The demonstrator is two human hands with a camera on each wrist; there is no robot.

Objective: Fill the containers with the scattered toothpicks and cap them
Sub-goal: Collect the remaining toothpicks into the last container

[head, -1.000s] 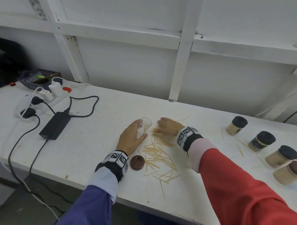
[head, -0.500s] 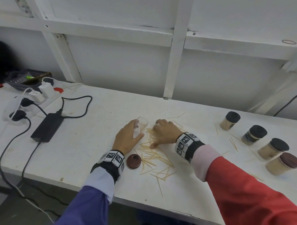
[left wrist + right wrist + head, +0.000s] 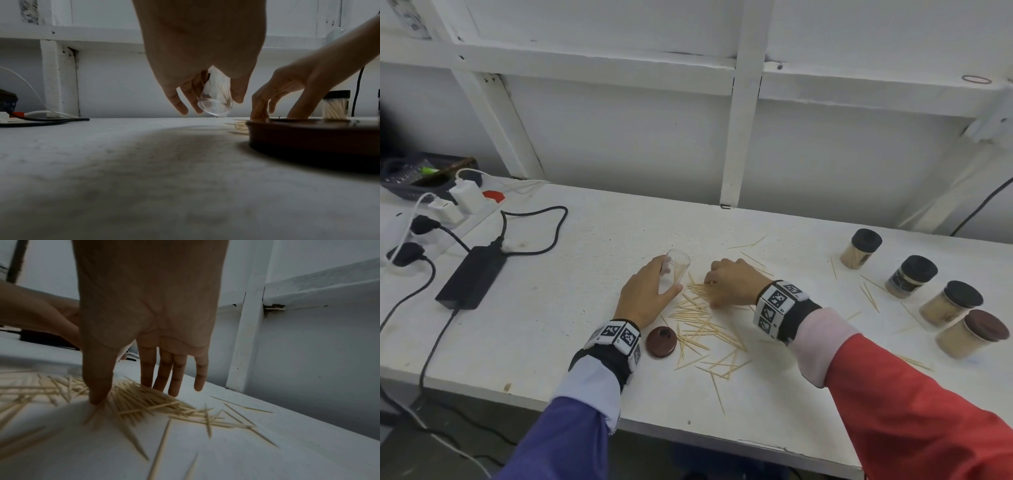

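My left hand [image 3: 670,278] grips a clear plastic container [image 3: 677,269] that is tilted just above the white table, with a few toothpicks inside; in the left wrist view its round base [image 3: 214,107] faces the camera. Right of it, my right hand [image 3: 711,294] is palm down on the pile of scattered toothpicks [image 3: 705,325]. Its fingertips [image 3: 160,386] and thumb touch a dense bunch of toothpicks [image 3: 144,399] that lies between them. A brown lid [image 3: 661,341] lies flat by my left wrist, also seen close in the left wrist view [image 3: 308,134].
Several filled, capped containers [image 3: 911,275] stand at the table's right end, with loose toothpicks [image 3: 869,298] around them. A black power adapter [image 3: 472,275], a power strip [image 3: 448,212] and cables occupy the left. A white post [image 3: 739,137] stands at the wall behind.
My right hand has slid slightly toward me over the toothpick pile, drawing picks together. My left hand still holds the clear container in the same place.
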